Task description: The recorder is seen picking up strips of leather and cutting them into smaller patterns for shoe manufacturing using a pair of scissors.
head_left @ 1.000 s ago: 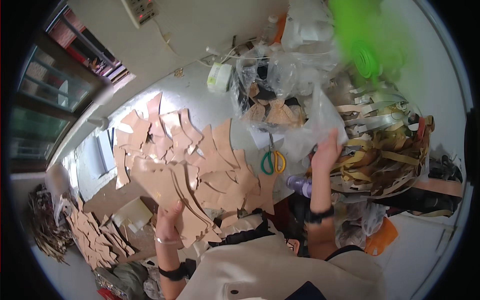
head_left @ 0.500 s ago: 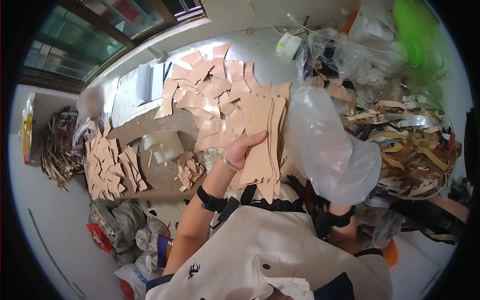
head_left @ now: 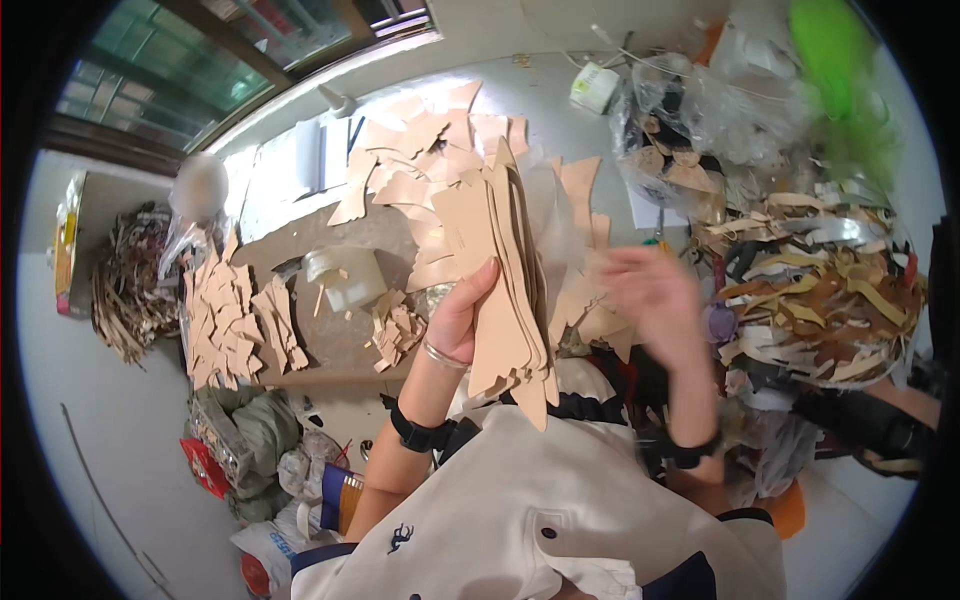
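Observation:
My left hand (head_left: pixel 466 310) grips a thick stack of tan leather pieces (head_left: pixel 505 270), with its thumb across the front; the other fingers are hidden behind. The pieces are long, narrow in the middle and flared at the ends, and the stack stands tilted above the table's near edge. A translucent plastic bag (head_left: pixel 552 215) shows along the stack's right side; how it is held is hidden. To the right of the stack, my right hand (head_left: pixel 655 300) is blurred by motion, its fingers stretched toward the stack with nothing visible in them.
More leather pieces (head_left: pixel 400 150) lie spread over the table's far middle. Other cut pieces (head_left: pixel 222 325) are heaped at the left, near a whitish container (head_left: pixel 350 280) and small scraps (head_left: pixel 398 335). A large heap of strips (head_left: pixel 820 290) fills the right, below plastic bags (head_left: pixel 745 130).
The plastic bag that covered my right hand is off it and now shows beside the stack. My right hand is bare. The leather stack has shifted slightly left and turned.

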A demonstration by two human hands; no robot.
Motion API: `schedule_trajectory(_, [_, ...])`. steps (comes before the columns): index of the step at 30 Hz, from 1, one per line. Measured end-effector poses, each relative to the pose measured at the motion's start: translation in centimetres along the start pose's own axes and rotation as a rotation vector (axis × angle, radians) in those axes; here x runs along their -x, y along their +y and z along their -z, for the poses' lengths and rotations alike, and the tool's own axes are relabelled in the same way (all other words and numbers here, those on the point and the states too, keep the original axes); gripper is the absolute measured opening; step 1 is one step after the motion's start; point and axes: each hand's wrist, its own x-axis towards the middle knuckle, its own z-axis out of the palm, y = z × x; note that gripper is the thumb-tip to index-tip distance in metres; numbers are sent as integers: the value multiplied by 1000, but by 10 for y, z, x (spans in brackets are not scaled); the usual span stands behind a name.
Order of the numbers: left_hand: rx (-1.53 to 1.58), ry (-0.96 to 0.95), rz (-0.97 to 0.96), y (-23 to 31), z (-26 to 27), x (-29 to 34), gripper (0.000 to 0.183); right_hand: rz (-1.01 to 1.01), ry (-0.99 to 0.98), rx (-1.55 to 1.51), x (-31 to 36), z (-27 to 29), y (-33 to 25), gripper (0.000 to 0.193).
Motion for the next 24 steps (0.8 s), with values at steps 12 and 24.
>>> schedule_trajectory(12, [104,-23,-62,6,1,38,46,-110,-172,-199,-19,-61,12,22])
schedule_trajectory(24, [166,-173,-161,12,14,61,58,-185,-228,97,-8,-79,28,13])
